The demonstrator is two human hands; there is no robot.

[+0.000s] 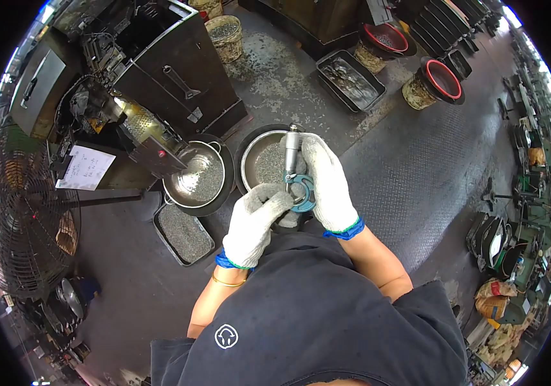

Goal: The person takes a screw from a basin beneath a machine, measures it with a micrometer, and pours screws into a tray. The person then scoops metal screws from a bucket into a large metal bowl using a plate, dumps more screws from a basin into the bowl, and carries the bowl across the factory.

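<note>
Because the gloved fingers crowd around the micrometer (292, 161), its measuring gap is partly covered, and whether a small piece sits inside cannot be told. The right hand (326, 183) has its grip closed on the micrometer, palm along its right side, with some fingers out of sight behind it. The left hand (254, 222), just left of the micrometer's blue frame (304, 195), has its thumb and forefinger brought close together at the gap; whether that grip pinches anything is unclear. A gray patch directly below the micrometer is too hidden to name.

Beneath and left of the micrometer lies a round pan (250, 157) of small gray bits, partly covered by the hands. Farther left of it is a second pan (219, 186), with a tray (206, 255) of similar bits lower left. Ahead and left of the micrometer rises a dark machine (172, 77); a paper (87, 167) hangs there, its writing unreadable. Well off to its left, a fan (21, 212) meets the dark lens edge. Ahead and right of the micrometer, another tray (374, 101) lies on the floor (398, 164) near a bucket (417, 93) beneath a red-rimmed bowl (443, 78).
</note>
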